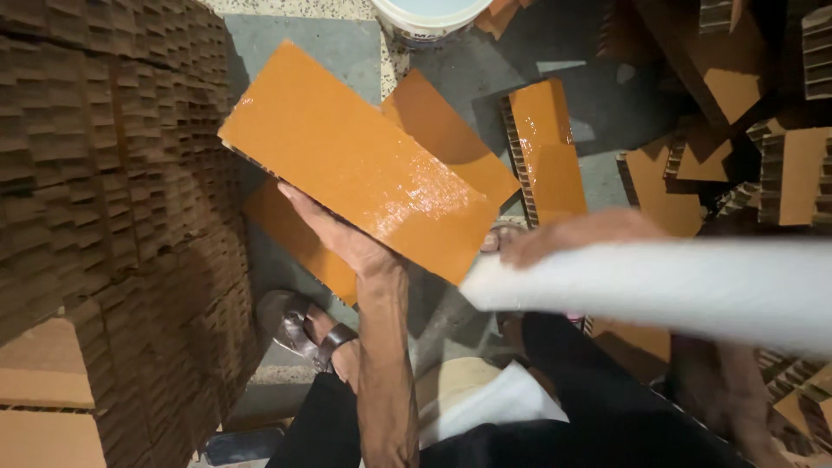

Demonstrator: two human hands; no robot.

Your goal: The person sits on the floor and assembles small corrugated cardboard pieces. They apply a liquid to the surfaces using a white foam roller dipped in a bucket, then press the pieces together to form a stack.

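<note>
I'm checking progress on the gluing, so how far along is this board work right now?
Done, it seems: a glossy orange board lies on the floor, another flat board beside it. In hand: the left hand holds up an orange board, wet-looking at its lower end; the right hand is blurred. Left: stacked brown honeycomb pieces look uncoated.

Grey concrete floor (347, 52), tall stacks of brown honeycomb cardboard (113, 217) at left, white bucket (431, 16) at top, dim light.
</note>
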